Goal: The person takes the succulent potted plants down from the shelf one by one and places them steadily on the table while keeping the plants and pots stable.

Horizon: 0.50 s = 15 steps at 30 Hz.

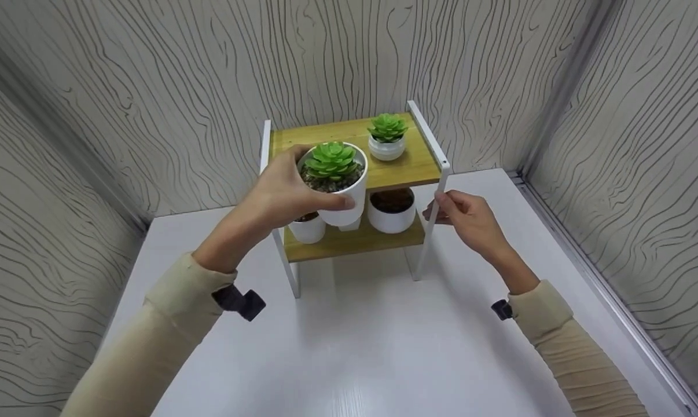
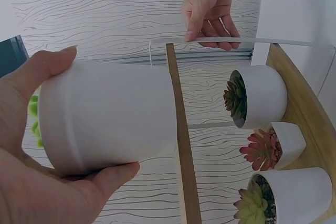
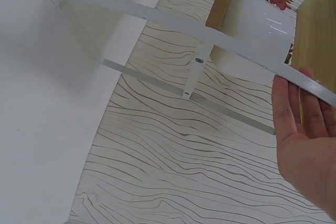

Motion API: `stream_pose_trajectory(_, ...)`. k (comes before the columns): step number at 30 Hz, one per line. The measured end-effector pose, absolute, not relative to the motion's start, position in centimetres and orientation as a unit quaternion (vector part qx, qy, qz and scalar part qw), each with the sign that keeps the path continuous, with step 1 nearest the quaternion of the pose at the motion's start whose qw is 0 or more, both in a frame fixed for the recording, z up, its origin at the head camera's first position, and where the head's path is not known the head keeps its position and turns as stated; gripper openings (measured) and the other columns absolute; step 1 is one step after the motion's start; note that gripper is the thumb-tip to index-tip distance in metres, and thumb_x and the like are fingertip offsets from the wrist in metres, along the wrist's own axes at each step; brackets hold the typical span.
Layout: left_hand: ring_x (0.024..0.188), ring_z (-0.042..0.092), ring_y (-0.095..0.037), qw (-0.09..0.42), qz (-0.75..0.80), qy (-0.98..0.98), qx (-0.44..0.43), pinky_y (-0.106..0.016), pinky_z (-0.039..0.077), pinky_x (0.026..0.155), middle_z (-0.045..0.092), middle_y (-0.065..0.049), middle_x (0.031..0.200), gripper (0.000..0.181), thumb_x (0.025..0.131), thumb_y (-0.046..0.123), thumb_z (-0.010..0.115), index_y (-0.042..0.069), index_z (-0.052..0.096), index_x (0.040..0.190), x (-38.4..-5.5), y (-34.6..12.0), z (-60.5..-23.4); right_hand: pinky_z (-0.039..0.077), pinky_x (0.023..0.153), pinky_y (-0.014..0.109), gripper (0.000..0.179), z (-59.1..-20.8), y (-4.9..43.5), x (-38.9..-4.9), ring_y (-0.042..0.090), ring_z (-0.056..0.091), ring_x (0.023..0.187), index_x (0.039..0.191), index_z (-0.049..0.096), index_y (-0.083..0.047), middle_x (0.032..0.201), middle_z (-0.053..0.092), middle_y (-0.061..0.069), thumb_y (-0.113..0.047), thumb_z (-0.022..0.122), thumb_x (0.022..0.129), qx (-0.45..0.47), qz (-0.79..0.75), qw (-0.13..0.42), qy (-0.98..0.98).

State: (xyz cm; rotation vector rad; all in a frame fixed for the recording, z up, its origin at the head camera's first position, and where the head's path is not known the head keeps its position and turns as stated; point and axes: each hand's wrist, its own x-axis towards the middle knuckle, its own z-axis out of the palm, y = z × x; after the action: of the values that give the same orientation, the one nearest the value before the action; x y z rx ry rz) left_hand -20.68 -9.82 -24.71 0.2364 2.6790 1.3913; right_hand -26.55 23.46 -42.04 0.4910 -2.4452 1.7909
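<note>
My left hand point(image 1: 276, 191) grips a white pot point(image 1: 351, 213) holding a green succulent point(image 1: 331, 161), thumb on the near side. The pot is at the front edge of a two-tier shelf's upper board point(image 1: 320, 133); whether it touches the wood I cannot tell. With thumb and fingers, my right hand point(image 1: 473, 223) pinches the shelf's white right front leg point(image 1: 426, 246). Toward the right of the upper board stands a smaller white pot point(image 1: 387, 150) with a green succulent.
On the lower board point(image 1: 355, 248) stand three white pots: a round one point(image 2: 270, 97) with a dark succulent, a small one point(image 2: 292, 142) with a red succulent, and one point(image 2: 304, 195) with a yellow-green succulent. Wood-pattern walls point(image 1: 337, 58) enclose the white table point(image 1: 349, 347).
</note>
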Motion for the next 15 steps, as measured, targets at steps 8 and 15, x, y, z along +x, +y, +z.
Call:
stream_pose_trajectory(8, 0.13, 0.058, -0.02, 0.068, 0.466, 0.877, 0.093, -0.041, 0.047, 0.118, 0.06, -0.003, 0.14, 0.103, 0.069, 0.03, 0.098, 0.011, 0.043, 0.154, -19.8, -9.7, -24.9, 0.063, 0.092, 0.026, 0.046, -42.0, 23.5, -26.5, 0.022, 0.078, 0.102, 0.112, 0.07, 0.007, 0.109, 0.075, 0.025, -0.035, 0.052, 0.111, 0.153, 0.586, 0.036, -0.795)
stream_pose_trajectory(15, 0.129, 0.059, -0.019, 0.076, 0.461, 0.879, 0.097, -0.04, 0.048, 0.117, 0.06, -0.001, 0.139, 0.104, 0.069, 0.031, 0.099, 0.014, 0.042, 0.155, -19.1, -9.8, -25.6, 0.063, 0.091, 0.025, 0.047, -42.0, 23.4, -26.5, 0.025, 0.078, 0.103, 0.111, 0.071, 0.005, 0.108, 0.076, 0.022, -0.038, 0.053, 0.111, 0.148, 0.583, 0.035, -0.798)
